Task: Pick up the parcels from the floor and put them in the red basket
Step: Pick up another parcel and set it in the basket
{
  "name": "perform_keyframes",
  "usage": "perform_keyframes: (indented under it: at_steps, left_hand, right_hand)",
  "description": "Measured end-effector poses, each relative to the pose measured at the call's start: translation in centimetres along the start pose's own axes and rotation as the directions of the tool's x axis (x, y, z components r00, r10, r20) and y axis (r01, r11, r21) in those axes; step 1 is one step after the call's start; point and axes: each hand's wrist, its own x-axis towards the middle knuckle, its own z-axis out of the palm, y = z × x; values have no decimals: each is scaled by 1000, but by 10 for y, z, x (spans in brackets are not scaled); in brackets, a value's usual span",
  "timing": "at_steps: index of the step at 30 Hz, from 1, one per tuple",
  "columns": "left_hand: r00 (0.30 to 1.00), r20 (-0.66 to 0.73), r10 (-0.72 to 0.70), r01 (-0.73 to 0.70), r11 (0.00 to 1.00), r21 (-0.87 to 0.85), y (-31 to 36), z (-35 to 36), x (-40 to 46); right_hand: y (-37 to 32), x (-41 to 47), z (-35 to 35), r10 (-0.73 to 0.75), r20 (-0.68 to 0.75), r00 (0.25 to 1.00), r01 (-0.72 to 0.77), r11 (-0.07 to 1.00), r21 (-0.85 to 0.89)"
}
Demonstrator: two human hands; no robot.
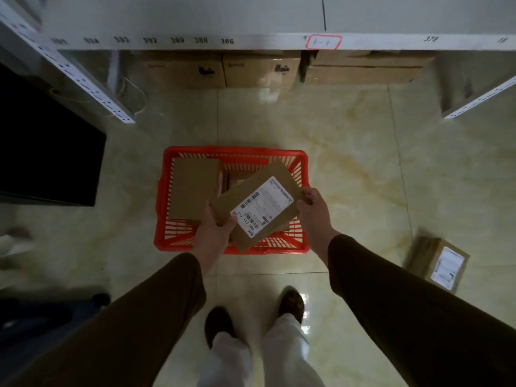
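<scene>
A flat brown cardboard parcel (pixel 259 203) with a white shipping label hangs tilted over the red basket (pixel 164 196). My left hand (pixel 216 229) grips its near left corner and my right hand (pixel 312 205) grips its right edge. Inside the basket a plain brown parcel (pixel 194 188) lies at the left, with more cardboard partly hidden beneath the held parcel. Another labelled parcel (pixel 438 262) lies on the tiled floor to the right of my right arm.
A metal shelf with numbered labels (pixel 178 40) spans the top, with large cartons (pixel 223 69) under it on the floor. A black box (pixel 47 152) stands at the left. My feet (pixel 290 304) are just behind the basket.
</scene>
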Motion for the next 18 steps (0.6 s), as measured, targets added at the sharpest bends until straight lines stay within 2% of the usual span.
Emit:
perform_keyframes:
  at_steps: [4,10,15,18]
  left_hand:
    - [999,-18,-45,43,997,-60,-7,-3,23]
    - [996,-48,-80,75,992,-104,-31,-1,56]
    - [999,12,48,-49,996,76,-36,2,72]
    - [994,92,58,-72,986,149,-50,6,79]
  right_hand:
    - [4,21,15,2,-13,1000,-2,1000,-27]
    - [8,61,39,8,67,998,-1,995,-95]
    - [12,86,45,-4,25,1000,7,992,-123]
    - [13,94,45,-42,-9,999,40,992,-120]
